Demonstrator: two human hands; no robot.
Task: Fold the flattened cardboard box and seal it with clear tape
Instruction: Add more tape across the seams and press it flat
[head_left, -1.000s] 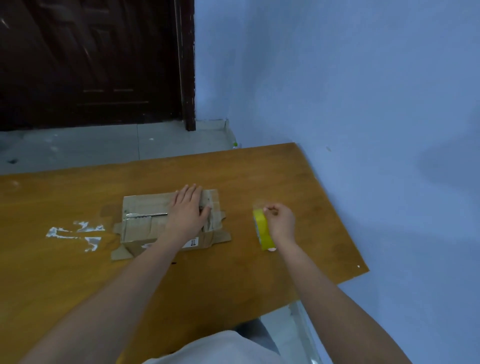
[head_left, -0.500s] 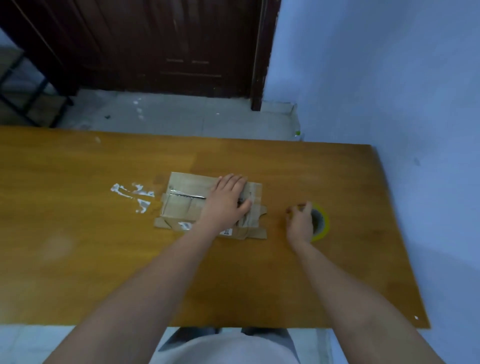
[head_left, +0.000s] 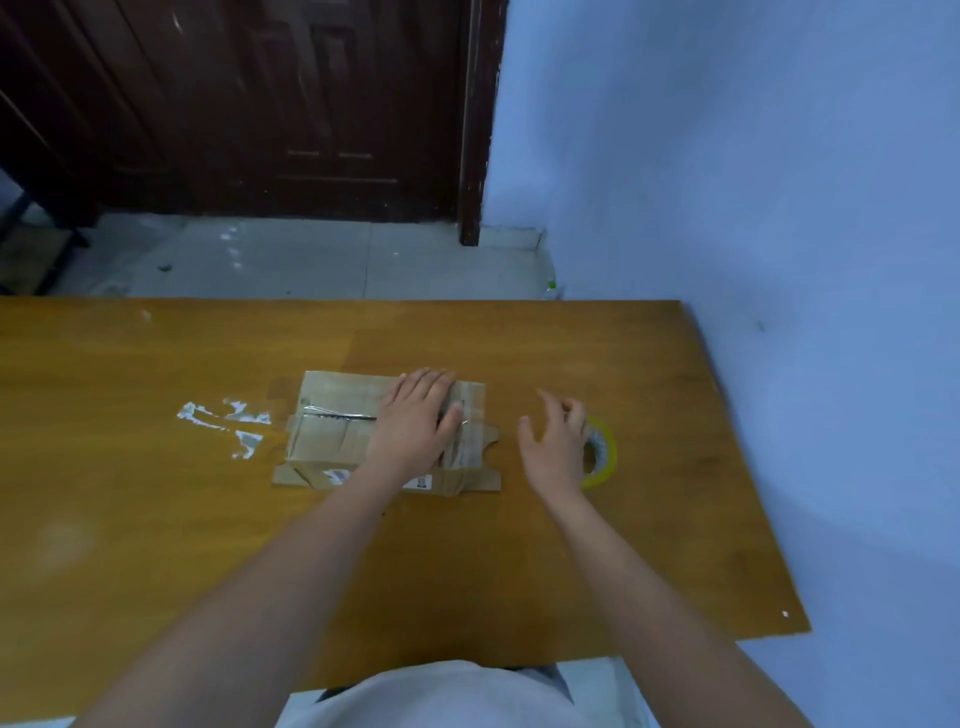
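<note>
Two hands are working here, and the sealing step looks nearly finished. The left hand is lying flat on the folded cardboard box, fingers straight and pressing its top down, gripping nothing. The box is sitting near the middle of the wooden table, with a glossy strip of clear tape already running along its top seam. The right hand is hovering with fingers spread and loose, holding nothing, just at 9 o'clock of the yellow tape roll, which is lying flat on the table at 3 o'clock from the box.

Judging by this, the person is either finishing with the roll or reaching for it; the next move is probably calling for smoothing the tape down firmly, or taking more for the ends, where loose flaps are sticking out at the box's 3 o'clock side.

The left hand is hiding much of the seam, so I cannot tell whether the tape is spanning its full length. The right hand is covering part of the roll. White scraps are lying at 9 o'clock of the box; what they are is unclear.
</note>
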